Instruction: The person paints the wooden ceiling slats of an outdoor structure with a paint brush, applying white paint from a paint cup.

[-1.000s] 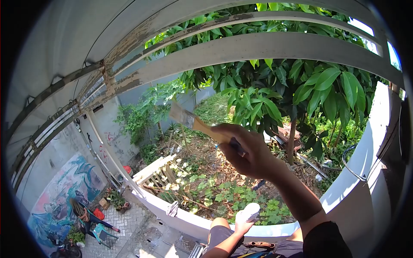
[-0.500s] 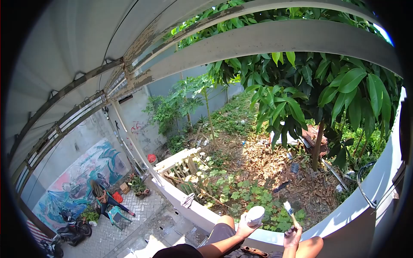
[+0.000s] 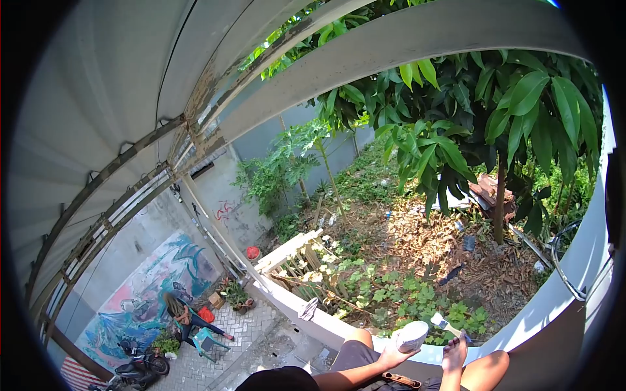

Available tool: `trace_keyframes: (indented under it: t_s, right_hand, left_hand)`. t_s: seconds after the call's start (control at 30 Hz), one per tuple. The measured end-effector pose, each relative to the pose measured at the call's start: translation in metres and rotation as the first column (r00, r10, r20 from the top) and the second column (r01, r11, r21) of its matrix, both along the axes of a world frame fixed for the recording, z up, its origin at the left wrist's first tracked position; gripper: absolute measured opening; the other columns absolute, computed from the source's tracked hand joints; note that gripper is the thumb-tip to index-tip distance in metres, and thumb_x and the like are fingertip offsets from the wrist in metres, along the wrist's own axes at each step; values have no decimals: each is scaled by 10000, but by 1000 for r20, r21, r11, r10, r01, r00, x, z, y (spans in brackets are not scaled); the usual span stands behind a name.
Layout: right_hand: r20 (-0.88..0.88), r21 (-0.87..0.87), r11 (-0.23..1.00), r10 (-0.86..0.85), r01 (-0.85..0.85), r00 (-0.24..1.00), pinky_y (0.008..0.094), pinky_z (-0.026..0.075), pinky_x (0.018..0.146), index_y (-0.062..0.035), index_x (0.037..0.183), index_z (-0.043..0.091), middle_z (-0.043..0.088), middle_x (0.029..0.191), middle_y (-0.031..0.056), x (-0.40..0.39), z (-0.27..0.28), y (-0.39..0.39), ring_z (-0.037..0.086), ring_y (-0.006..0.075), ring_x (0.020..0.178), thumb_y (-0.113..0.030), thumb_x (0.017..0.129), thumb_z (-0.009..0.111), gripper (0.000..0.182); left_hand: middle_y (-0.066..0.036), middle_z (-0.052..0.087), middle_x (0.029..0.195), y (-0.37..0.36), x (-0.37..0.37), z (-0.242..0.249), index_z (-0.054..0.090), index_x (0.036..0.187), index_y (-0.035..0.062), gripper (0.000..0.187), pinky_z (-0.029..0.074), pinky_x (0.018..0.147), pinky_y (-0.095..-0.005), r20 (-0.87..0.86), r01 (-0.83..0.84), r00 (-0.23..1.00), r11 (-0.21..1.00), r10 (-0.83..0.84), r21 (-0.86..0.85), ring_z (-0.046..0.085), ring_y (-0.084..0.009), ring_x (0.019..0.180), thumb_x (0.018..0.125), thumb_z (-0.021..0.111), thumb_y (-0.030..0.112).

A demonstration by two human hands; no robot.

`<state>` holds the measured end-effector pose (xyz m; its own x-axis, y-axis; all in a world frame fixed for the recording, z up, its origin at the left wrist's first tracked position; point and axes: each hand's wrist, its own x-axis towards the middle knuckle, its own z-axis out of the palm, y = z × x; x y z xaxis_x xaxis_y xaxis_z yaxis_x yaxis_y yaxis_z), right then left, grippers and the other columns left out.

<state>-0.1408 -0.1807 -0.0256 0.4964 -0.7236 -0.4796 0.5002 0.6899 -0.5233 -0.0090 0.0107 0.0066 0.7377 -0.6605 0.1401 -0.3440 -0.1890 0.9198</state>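
Observation:
My left hand (image 3: pixel 394 354) is wrapped round a white, rounded container (image 3: pixel 413 337), held above my lap and tilted. What is inside it cannot be made out. My right hand (image 3: pixel 454 356) grips a paintbrush (image 3: pixel 441 322) by its handle. The brush's pale bristles point up and to the left, beside the container and apart from it. Both hands are close to the white wall top (image 3: pixel 430 355) at my knees.
Below, a person (image 3: pixel 179 313) sits near a green chair (image 3: pixel 208 343) and a parked motorbike (image 3: pixel 140 366). A grey cloth (image 3: pixel 308 309) lies on the wall. A cable (image 3: pixel 556 251) hangs at the right. Metal beams (image 3: pixel 404 58) and tree leaves (image 3: pixel 531 91) are overhead.
My right hand has tipped the paintbrush leftward, bringing its bristles closer to the container. My view has shifted, so the yard and wall sit further right in the picture.

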Motion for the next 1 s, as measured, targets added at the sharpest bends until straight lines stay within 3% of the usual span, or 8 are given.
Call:
trace_keyframes:
  t_s: [0.17, 0.23, 0.37, 0.5, 0.67, 0.73, 0.87, 1.0]
  right_hand:
    - [-34, 0, 1000, 16, -16, 999, 251, 400, 551, -197, 1067, 600, 482, 784, -68, -3, -14, 0, 504, 81, 682, -416, 1005, 677, 240]
    - [-10, 49, 999, 25, -24, 1000, 285, 393, 548, -182, 895, 523, 458, 729, -49, -4, -12, -3, 471, 107, 642, -474, 1020, 624, 333]
    - [23, 137, 990, -33, 30, 999, 303, 410, 531, -172, 768, 440, 392, 640, -26, -2, -14, -3, 437, 143, 579, -502, 1012, 580, 434]
    - [22, 172, 983, -76, 71, 997, 319, 407, 537, -174, 776, 434, 392, 634, -26, -4, -17, -3, 434, 155, 577, -513, 1009, 544, 426]
    - [-81, 236, 963, -113, 129, 990, 364, 430, 554, -111, 762, 423, 401, 643, 30, -8, -32, -10, 438, 203, 588, -378, 916, 568, 341]
    - [-113, 242, 963, -93, 119, 989, 375, 438, 560, -110, 764, 428, 401, 649, 32, -8, -37, -15, 444, 210, 590, -321, 910, 560, 289]
    - [-145, 124, 992, 23, -5, 989, 392, 454, 572, -97, 790, 433, 378, 661, 40, -9, -27, -4, 456, 220, 605, -229, 901, 578, 226]
    - [-170, 109, 993, 62, -44, 983, 388, 481, 582, -79, 806, 426, 414, 717, 66, -10, -19, 2, 483, 230, 627, -196, 904, 576, 215]
  left_hand:
    - [-195, 584, 1326, 1, 0, -8, 392, 1422, -9, 959, 491, 1058, -417, 75, -16, 997, 999, 14, 28, 587, -287, 1260, 762, 920, 444]
    - [-195, 583, 1332, -1, 0, -9, 395, 1420, -11, 963, 490, 1061, -417, 66, 12, 998, 999, -15, 40, 587, -287, 1263, 758, 923, 446]
    - [-203, 576, 1358, 0, -1, -10, 368, 1438, -18, 1011, 486, 1075, -414, 7, 52, 999, 999, -52, 11, 578, -292, 1293, 745, 932, 453]
    - [-223, 578, 1358, 0, 0, -21, 340, 1458, -26, 1075, 488, 1073, -415, 20, 63, 998, 998, -64, 3, 579, -311, 1301, 726, 932, 493]
    - [-241, 605, 1312, -2, -1, -28, 360, 1445, -40, 1103, 509, 1037, -416, -35, 37, 999, 998, -35, 42, 601, -333, 1265, 700, 930, 540]
    - [-232, 609, 1310, 0, -3, -1, 369, 1431, -41, 1103, 513, 1036, -409, -12, 49, 999, 998, -49, 31, 607, -323, 1256, 686, 941, 536]
    - [-219, 619, 1297, -6, -1, -16, 382, 1409, -56, 1091, 519, 1033, -405, -72, 79, 994, 995, -83, -60, 614, -305, 1245, 672, 961, 502]
    - [-234, 610, 1309, -2, -5, 0, 376, 1412, -74, 1113, 519, 1034, -411, -94, 69, 993, 998, -69, 0, 609, -319, 1250, 666, 962, 507]
